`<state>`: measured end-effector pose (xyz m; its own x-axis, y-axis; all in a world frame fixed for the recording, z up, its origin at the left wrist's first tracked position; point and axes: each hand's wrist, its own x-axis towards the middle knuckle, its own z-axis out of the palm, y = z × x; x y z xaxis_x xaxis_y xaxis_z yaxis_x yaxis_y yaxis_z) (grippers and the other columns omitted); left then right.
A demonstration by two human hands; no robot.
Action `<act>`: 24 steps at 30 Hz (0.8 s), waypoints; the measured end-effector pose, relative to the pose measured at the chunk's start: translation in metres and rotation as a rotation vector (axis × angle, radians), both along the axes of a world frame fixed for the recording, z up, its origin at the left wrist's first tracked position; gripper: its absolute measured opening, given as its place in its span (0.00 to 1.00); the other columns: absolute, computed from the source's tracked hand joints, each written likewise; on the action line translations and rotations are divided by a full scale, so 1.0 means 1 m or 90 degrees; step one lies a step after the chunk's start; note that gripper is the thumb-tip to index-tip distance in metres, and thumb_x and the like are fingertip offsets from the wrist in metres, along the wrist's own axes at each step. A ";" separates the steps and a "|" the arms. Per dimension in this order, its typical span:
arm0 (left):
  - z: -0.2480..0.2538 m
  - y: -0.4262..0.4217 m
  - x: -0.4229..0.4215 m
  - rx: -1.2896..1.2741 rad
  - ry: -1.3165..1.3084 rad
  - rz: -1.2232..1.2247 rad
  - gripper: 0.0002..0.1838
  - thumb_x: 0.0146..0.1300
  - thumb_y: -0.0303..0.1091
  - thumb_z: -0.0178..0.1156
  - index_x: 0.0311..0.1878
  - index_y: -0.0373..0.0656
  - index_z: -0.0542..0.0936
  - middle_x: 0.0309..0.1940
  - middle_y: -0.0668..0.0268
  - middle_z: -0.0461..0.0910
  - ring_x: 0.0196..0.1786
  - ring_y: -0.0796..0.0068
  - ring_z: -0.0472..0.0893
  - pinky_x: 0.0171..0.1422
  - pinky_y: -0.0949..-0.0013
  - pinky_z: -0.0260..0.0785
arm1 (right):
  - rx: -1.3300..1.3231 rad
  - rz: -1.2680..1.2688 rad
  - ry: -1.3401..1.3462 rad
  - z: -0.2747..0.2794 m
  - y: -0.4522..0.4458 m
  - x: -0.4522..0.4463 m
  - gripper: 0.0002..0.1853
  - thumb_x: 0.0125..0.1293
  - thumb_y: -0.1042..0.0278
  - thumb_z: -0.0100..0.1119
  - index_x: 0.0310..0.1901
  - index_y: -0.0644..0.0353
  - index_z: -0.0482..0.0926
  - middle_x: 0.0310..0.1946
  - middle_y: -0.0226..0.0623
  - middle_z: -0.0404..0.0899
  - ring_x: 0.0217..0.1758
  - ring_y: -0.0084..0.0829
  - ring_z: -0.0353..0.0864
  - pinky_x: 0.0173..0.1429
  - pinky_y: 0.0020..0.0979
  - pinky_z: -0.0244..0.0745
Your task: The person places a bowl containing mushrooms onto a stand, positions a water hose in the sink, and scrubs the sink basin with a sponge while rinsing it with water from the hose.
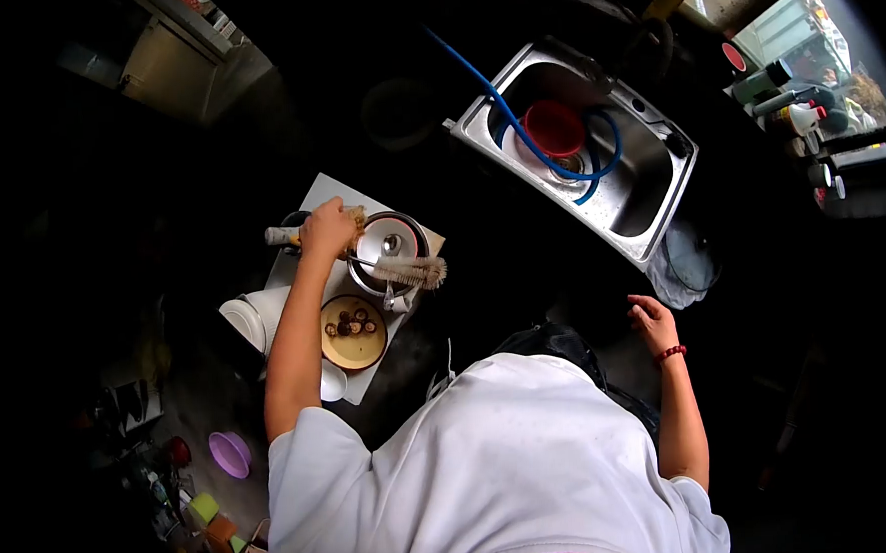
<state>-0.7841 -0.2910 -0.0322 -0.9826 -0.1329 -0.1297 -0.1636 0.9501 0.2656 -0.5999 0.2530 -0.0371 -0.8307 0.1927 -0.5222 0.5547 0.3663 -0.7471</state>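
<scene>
My left hand point(327, 232) is closed over a bottle brush point(411, 271). Its wire stem comes out from under the hand, and the pale bristles lie across a round pot point(422, 240) holding a white bowl point(374, 242). A shaggy brown clump point(358, 219) shows beside the fingers; my hand hides part of it. Nearer me, a yellowish plate point(352, 354) carries several mushrooms point(345, 329). To the right, my right hand point(652, 324) hangs in the air with loosely bent fingers apart and nothing in them, close to a clear plastic bag point(676, 286).
A steel sink point(628, 229) holds a red basin point(553, 128) and a blue hose point(483, 82). The dishes stand on a pale board point(320, 191), with a white container point(255, 320) at its left. Bottles point(795, 118) line the window. A purple basin point(230, 454) sits at lower left.
</scene>
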 end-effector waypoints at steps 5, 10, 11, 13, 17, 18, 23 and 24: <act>-0.015 0.005 -0.003 0.445 0.037 0.093 0.06 0.49 0.27 0.58 0.26 0.40 0.70 0.19 0.61 0.72 0.24 0.71 0.73 0.30 0.69 0.67 | -0.033 0.067 0.023 0.009 -0.026 -0.031 0.14 0.67 0.71 0.53 0.53 0.59 0.77 0.36 0.29 0.79 0.33 0.18 0.76 0.38 0.21 0.72; -0.012 0.131 0.007 0.523 0.084 -0.091 0.06 0.50 0.27 0.59 0.26 0.39 0.71 0.20 0.62 0.73 0.25 0.72 0.74 0.31 0.68 0.67 | -0.159 0.119 0.071 0.038 -0.081 -0.073 0.21 0.68 0.68 0.54 0.62 0.54 0.70 0.43 0.30 0.77 0.37 0.17 0.74 0.41 0.20 0.72; -0.010 0.162 0.011 0.551 0.072 -0.127 0.06 0.50 0.27 0.59 0.26 0.39 0.71 0.20 0.61 0.73 0.25 0.70 0.75 0.32 0.67 0.68 | -0.195 0.125 0.098 0.038 -0.088 -0.080 0.23 0.68 0.67 0.54 0.65 0.53 0.67 0.45 0.31 0.76 0.38 0.17 0.74 0.42 0.20 0.71; 0.000 0.219 0.020 0.565 0.025 -0.176 0.06 0.50 0.27 0.60 0.27 0.39 0.72 0.22 0.59 0.74 0.26 0.65 0.76 0.32 0.65 0.68 | -0.201 0.151 0.181 0.029 -0.097 -0.094 0.26 0.69 0.66 0.54 0.68 0.52 0.62 0.49 0.32 0.74 0.40 0.18 0.73 0.44 0.21 0.71; 0.006 0.304 0.024 0.641 0.008 -0.250 0.08 0.51 0.27 0.62 0.28 0.37 0.71 0.21 0.62 0.74 0.25 0.75 0.75 0.32 0.70 0.68 | -0.294 0.099 0.221 0.002 -0.086 -0.121 0.20 0.70 0.64 0.53 0.60 0.62 0.69 0.45 0.30 0.75 0.41 0.18 0.72 0.45 0.21 0.70; 0.009 0.318 0.019 0.613 -0.024 -0.236 0.09 0.52 0.28 0.62 0.29 0.37 0.72 0.22 0.60 0.75 0.26 0.73 0.76 0.33 0.69 0.69 | -0.347 0.051 0.170 -0.001 -0.078 -0.128 0.16 0.70 0.63 0.53 0.54 0.63 0.73 0.40 0.27 0.75 0.39 0.17 0.72 0.44 0.19 0.70; -0.014 0.354 -0.023 0.768 -0.322 -0.248 0.05 0.61 0.28 0.59 0.36 0.37 0.76 0.32 0.69 0.80 0.35 0.81 0.78 0.43 0.75 0.71 | -0.429 -0.019 0.119 -0.022 -0.021 -0.156 0.12 0.68 0.66 0.55 0.48 0.63 0.75 0.34 0.27 0.78 0.35 0.17 0.74 0.39 0.19 0.70; -0.028 0.358 -0.034 0.764 -0.356 -0.284 0.05 0.64 0.29 0.58 0.39 0.38 0.77 0.35 0.69 0.79 0.38 0.80 0.77 0.45 0.76 0.70 | -0.415 -0.028 0.126 -0.028 -0.009 -0.161 0.11 0.67 0.67 0.55 0.47 0.64 0.76 0.34 0.28 0.78 0.34 0.18 0.75 0.40 0.20 0.72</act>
